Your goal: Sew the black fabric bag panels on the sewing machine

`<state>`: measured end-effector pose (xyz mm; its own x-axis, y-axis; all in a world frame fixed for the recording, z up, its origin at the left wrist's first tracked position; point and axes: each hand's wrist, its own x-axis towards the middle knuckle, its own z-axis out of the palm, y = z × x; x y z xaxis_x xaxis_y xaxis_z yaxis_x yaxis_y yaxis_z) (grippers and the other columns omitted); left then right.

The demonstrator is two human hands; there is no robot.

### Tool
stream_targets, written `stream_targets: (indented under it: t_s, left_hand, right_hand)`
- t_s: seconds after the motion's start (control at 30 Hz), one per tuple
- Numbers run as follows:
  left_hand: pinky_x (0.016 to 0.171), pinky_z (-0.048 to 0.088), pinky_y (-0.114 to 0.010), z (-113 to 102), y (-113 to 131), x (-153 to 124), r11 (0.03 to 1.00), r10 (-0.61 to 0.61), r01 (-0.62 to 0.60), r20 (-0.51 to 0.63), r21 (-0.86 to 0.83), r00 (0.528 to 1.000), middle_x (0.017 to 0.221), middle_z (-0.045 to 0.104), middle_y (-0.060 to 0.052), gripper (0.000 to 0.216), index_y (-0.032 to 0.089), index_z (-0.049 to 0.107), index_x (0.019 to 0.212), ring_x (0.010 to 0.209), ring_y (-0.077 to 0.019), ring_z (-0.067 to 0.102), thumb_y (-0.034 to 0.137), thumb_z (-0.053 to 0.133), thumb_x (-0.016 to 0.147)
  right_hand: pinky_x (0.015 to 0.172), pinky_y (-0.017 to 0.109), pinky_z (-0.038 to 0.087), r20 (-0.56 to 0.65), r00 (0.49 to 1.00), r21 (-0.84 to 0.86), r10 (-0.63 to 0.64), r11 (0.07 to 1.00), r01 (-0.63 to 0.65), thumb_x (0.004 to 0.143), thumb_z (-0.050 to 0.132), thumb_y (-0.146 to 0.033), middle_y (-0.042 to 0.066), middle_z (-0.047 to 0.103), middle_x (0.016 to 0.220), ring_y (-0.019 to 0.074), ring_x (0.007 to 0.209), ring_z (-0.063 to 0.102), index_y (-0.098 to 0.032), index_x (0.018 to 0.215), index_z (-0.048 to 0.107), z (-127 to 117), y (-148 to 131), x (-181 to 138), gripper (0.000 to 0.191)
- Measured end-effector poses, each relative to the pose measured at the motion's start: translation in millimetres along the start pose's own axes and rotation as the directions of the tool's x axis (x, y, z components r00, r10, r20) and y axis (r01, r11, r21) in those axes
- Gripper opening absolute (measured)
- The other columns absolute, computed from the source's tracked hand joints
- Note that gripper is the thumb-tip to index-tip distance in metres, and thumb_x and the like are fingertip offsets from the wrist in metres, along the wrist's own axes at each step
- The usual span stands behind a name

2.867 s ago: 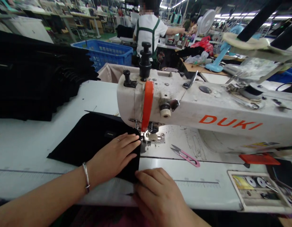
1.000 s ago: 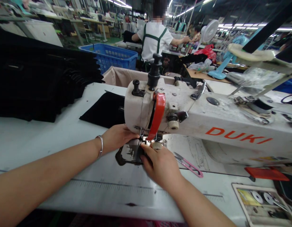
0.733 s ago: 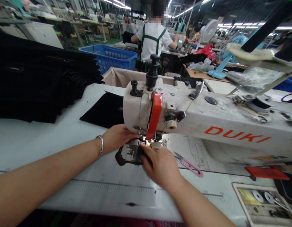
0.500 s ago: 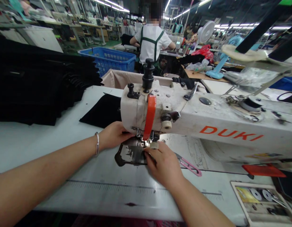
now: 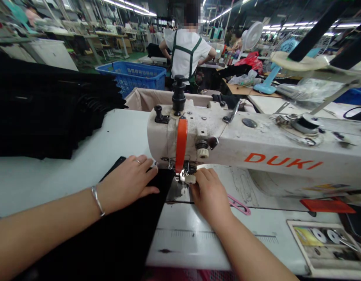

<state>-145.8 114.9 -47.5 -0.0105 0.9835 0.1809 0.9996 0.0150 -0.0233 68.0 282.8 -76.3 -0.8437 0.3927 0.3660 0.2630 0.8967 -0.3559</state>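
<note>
My left hand [image 5: 129,179], with a ring and a silver bracelet, rests palm down and fingers outstretched on a piece of black fabric [image 5: 130,234]. The fabric's right edge lies beside the needle area of the white sewing machine [image 5: 227,140], and the rest spreads toward me over the table edge. My right hand [image 5: 211,193] is at the right of the presser foot, fingers bent and pressed together. Its fingertips are partly hidden, so what they hold cannot be made out. Pink-handled thread snips [image 5: 239,205] lie just beyond the right wrist, partly covered.
A tall stack of black fabric [image 5: 51,113] covers the table's left rear. Bobbins sit in a tray [image 5: 323,249] at the right front. Behind the machine are a beige cloth bin [image 5: 142,99], a blue basket [image 5: 133,76] and a person seated with their back to me [image 5: 184,50].
The black fabric has come from behind the needle area to the front left, covering the metal plate's left side. My left hand has moved left and flattened onto it; my right has shifted slightly right.
</note>
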Motion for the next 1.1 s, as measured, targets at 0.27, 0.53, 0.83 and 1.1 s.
stream_targets:
  t_s: [0.27, 0.53, 0.83, 1.1]
  left_hand:
    - [0.119, 0.040, -0.045, 34, 40, -20, 0.975, 0.122, -0.130, -0.055, -0.182, 0.991, 0.149, 0.053, -0.010, 0.045, 0.016, 0.047, 0.145, 0.144, -0.0217, 0.042, 0.008, 0.042, 0.101]
    - [0.120, 0.040, -0.045, 38, 17, -1, 0.958, 0.113, -0.115, -0.021, -0.263, 0.993, 0.145, 0.057, -0.011, 0.038, 0.015, 0.053, 0.140, 0.141, -0.0223, 0.046, 0.017, 0.045, 0.104]
    - [0.118, 0.037, -0.058, -7, 89, -71, 0.973, 0.126, -0.114, 0.049, -0.202, 0.991, 0.162, 0.034, -0.015, 0.089, 0.018, 0.032, 0.158, 0.148, -0.0376, 0.033, 0.062, 0.062, 0.086]
    - [0.103, 0.058, -0.031, 1, 129, -149, 0.910, -0.219, 0.212, 0.019, -0.356, 0.975, 0.141, 0.063, 0.002, 0.046, 0.029, 0.047, 0.147, 0.123, -0.0193, 0.064, 0.024, 0.040, 0.102]
  right_hand:
    - [0.093, 0.039, 0.051, 0.040, 0.918, 0.139, -0.394, 0.912, 0.385, 0.101, 0.051, -0.011, 0.008, 0.070, 0.120, 0.0225, 0.107, 0.060, -0.018, 0.123, 0.065, 5, -5, -18, 0.027]
    - [0.090, 0.044, 0.053, 0.072, 0.948, 0.111, -0.309, 0.947, 0.300, 0.097, 0.051, -0.009, 0.013, 0.069, 0.121, 0.0270, 0.107, 0.060, -0.014, 0.121, 0.067, 12, -11, -14, 0.029]
    - [0.065, 0.030, 0.049, 0.138, 0.984, 0.405, -0.117, 0.913, 0.052, 0.102, 0.051, -0.023, 0.005, 0.066, 0.081, 0.0182, 0.073, 0.060, -0.018, 0.087, 0.067, -24, -44, -87, 0.023]
    - [0.068, 0.026, 0.044, 0.636, 0.761, 0.670, 0.128, 0.399, -0.626, 0.106, 0.038, -0.044, 0.001, 0.062, 0.079, 0.0152, 0.074, 0.057, -0.019, 0.080, 0.060, -12, -86, -136, 0.042]
